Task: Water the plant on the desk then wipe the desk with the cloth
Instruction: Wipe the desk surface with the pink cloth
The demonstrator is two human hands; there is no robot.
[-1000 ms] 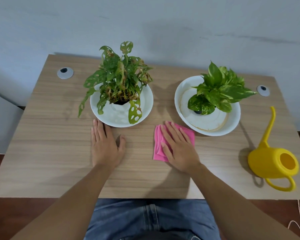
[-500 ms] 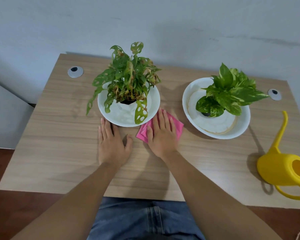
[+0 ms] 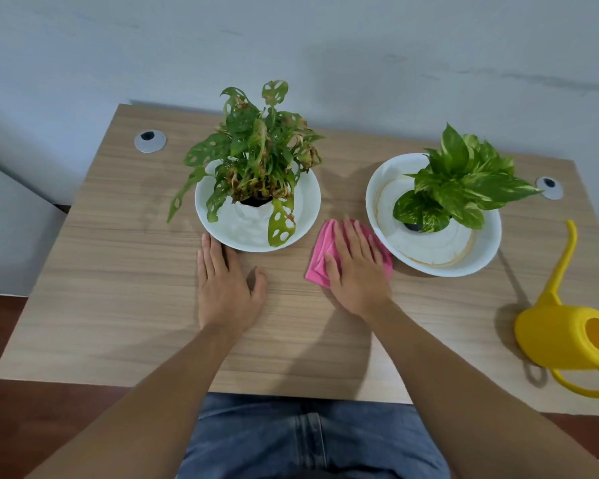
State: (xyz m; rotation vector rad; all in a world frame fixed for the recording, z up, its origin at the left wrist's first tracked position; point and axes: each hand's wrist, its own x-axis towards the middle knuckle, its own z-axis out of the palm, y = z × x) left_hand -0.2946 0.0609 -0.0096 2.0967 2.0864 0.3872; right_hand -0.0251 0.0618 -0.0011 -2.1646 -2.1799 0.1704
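A pink cloth lies on the wooden desk between two potted plants. My right hand presses flat on the cloth, fingers spread, covering most of it. My left hand rests palm down on the bare desk, fingertips close to the left dish. The left plant has holed, partly browned leaves and stands in a white dish. The right plant has glossy variegated leaves in a larger white dish. A yellow watering can stands at the desk's right front.
Two round cable grommets sit at the back, the left grommet near the corner and the right grommet by the right plant. A grey wall runs behind the desk. My jeans show below the front edge.
My right hand slid the cloth left toward the left dish, then back right to beside the right dish. My left hand stayed flat in the same spot.
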